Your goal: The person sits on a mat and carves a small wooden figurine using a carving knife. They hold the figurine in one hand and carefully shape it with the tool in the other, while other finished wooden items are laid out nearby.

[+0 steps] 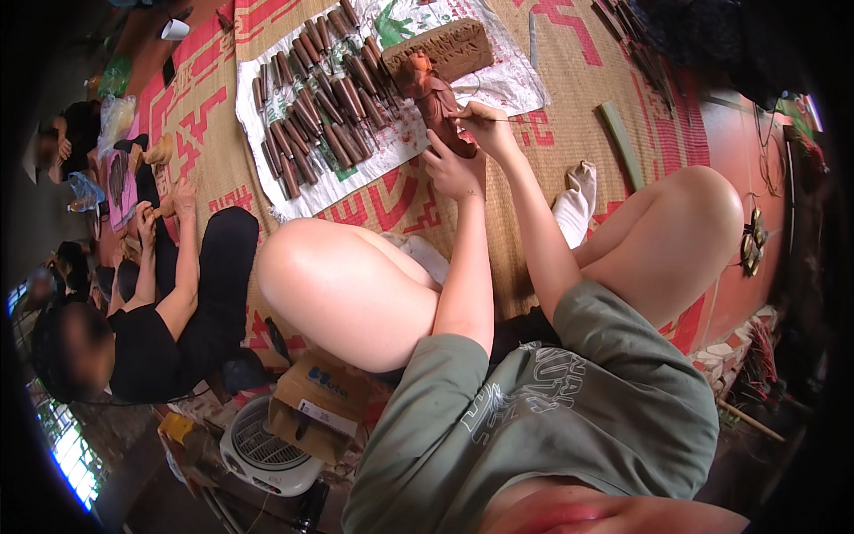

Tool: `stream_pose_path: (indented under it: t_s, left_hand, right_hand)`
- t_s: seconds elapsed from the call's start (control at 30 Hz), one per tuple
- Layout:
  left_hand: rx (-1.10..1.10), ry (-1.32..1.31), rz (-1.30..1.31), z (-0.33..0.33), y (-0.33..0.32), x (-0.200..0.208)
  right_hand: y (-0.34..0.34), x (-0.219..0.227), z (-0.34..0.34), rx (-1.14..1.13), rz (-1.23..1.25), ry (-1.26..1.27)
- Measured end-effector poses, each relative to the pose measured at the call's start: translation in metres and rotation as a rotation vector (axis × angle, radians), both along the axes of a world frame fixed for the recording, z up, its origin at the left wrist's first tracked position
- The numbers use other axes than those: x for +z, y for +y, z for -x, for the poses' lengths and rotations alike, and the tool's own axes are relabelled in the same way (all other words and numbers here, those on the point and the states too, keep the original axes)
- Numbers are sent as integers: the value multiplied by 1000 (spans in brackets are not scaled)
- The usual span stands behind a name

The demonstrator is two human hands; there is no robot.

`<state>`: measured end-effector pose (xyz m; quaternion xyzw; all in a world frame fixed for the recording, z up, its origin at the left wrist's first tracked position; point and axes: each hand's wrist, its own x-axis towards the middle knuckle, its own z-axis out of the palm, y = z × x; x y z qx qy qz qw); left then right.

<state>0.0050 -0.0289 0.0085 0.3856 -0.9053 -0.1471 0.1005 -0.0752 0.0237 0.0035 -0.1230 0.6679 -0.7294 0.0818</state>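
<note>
A reddish-brown carved wooden figurine [436, 100] lies tilted in front of me, its orange-toned head pointing away. My left hand [455, 171] wraps round its lower end. Above that, my right hand [486, 127] is closed in a pinch against the figurine's right side; whatever its fingers hold is too small to make out. The figurine's head end overlaps a brown block [458, 52] with a rough, marked face. Several carving tools with dark wooden handles [307, 107] lie in rows left of the figurine, on a white plastic sack [351, 185].
A woven mat [391, 200] with red patterns spreads under everything. A green curved strip [620, 142] lies to the right, past my socked foot [578, 191]. At left another person [169, 294] sits handling a wooden piece. A cardboard box [316, 400] and a white appliance [267, 449] stand lower left.
</note>
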Motion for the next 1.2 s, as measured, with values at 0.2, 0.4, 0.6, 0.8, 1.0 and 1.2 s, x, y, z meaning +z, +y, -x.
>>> stream_pose_path:
  t_s: [0.2, 0.4, 0.6, 0.8, 1.0, 1.2]
  left_hand:
    - [-2, 29, -25, 2, 4, 12]
    - [-13, 45, -25, 1, 5, 11]
    - [12, 38, -26, 3, 2, 9]
    - [-6, 34, -32, 1, 1, 7]
    - [-1, 23, -11, 3, 3, 7]
    - [-10, 20, 26, -1, 0, 1]
  right_hand:
    - [-1, 10, -2, -11, 10, -60]
    - [2, -4, 2, 7, -100, 28]
    - [-4, 26, 2, 15, -109, -64]
    - [10, 16, 3, 62, -253, 41]
    - [1, 15, 2, -11, -192, 12]
    - [6, 14, -1, 65, -114, -52]
